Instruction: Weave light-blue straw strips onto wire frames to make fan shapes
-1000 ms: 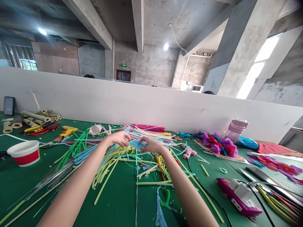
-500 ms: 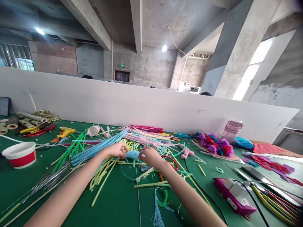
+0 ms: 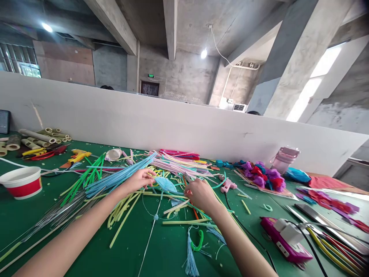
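Near the middle of the table, a light-blue, ribbed, leaf-shaped piece [image 3: 165,184] hangs beside my left hand [image 3: 140,180], whose fingertips pinch its left end. A thin wire stem [image 3: 150,234] runs down from it toward the table's front, with a small blue knot or bead [image 3: 156,217] and a fine wire loop around it. Just off the piece's right tip, my right hand [image 3: 200,194] has its fingers closed together; what they hold is hidden. A grey metal tool tip [image 3: 187,177] shows just behind that hand.
Bundles of blue [image 3: 121,177], green and pink pipe cleaners lie behind. At left are a paper cup [image 3: 22,182] and a yellow glue gun [image 3: 78,156]. To the right stand a pink glue gun [image 3: 227,185], a corded purple power strip [image 3: 285,240] and a bottle [image 3: 285,158]. Blue tassels [image 3: 190,254] lie in front.
My right hand has moved right, away from the blue piece. The blue piece now shows more of its ribbed face, and its stem has swung toward the left.
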A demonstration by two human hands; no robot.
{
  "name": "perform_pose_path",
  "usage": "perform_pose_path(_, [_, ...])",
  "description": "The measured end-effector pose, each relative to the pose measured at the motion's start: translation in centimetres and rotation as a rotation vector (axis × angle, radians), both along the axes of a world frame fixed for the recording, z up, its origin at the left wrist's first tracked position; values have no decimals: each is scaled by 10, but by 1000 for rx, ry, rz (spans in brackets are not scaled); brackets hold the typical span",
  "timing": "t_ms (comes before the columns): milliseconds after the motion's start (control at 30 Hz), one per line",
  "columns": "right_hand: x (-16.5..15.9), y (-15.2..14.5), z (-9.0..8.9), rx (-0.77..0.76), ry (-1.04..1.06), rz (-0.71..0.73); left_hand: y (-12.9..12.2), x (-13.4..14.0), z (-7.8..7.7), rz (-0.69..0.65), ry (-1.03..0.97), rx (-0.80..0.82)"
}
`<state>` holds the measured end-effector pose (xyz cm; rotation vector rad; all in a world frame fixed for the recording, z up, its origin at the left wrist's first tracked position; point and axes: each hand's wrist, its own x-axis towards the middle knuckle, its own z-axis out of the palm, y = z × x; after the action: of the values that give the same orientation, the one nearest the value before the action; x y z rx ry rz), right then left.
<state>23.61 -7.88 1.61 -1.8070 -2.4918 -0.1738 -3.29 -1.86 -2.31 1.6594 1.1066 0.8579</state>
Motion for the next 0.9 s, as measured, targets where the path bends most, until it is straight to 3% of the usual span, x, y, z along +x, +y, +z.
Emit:
perform_pose_path(167, [-2,0,-3,-2,26,33,-7,9,-2,131,-235,-77])
perform_pose_path(500, [-33,12,-36,89,188,105,-14,33,-23,219,-471,-178])
perform_pose_path(567, [-29,17,-44,80,236,124,-14,32,-25,209,-362,-143])
perform_pose_path(633, [-23,21,-51,73,289,132,-15,29,-26,178,-118,-39])
perform_pose_path(767, [-14,24,-60,52,354,123,-20,18,-24,167,346,358])
perform_pose_path(900, [-16,24,-63,67,371,114,-19,13,-24,80,610,661])
